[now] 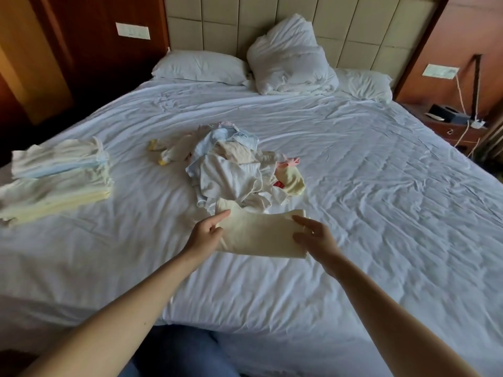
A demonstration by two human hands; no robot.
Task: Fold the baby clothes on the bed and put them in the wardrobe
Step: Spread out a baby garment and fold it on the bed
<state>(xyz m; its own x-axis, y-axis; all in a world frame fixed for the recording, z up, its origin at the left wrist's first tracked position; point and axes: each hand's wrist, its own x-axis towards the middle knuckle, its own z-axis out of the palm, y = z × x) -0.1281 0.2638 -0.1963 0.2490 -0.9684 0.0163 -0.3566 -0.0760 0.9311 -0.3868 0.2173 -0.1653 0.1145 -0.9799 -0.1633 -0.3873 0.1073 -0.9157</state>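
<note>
Denim knee [177,352] at the bottom edge, tucked against the bed [381,213]; you're at its foot, with both forearms reaching out over the white sheet.

Left hand [206,233]: takes the left edge of the cream garment [258,236], index finger laid out along the cloth, other fingers curled at the edge. Right hand [315,239]: pinches the right edge between thumb and fingers. Both hands are occupied, both on the same piece.

Cream garment: straight ahead of you, spread between the two hands, looks already doubled over into a rough rectangle. Its long axis runs left to right, from one hand to the other, with the right end slightly farther up the bed. Neither hand is clearly nearer; each has its own end. Judgement: the next fold should go across that axis, one end carried over to the other.

Beyond it, touching the garment's far edge: the unfolded pile [234,170], whites, pale blue, yellow, a bit of pink. Plenty left to do.

Far left, well apart from the pile: the folded stack [60,180], pale yellows and blues. That's on your left-hand side, so the finished piece probably travels that way.

Farthest: pillow [200,66], bunched duvet [288,66], nightstand [451,126] to the right. Wooden panelling [54,50] to the left; can't tell if it's the wardrobe.
</note>
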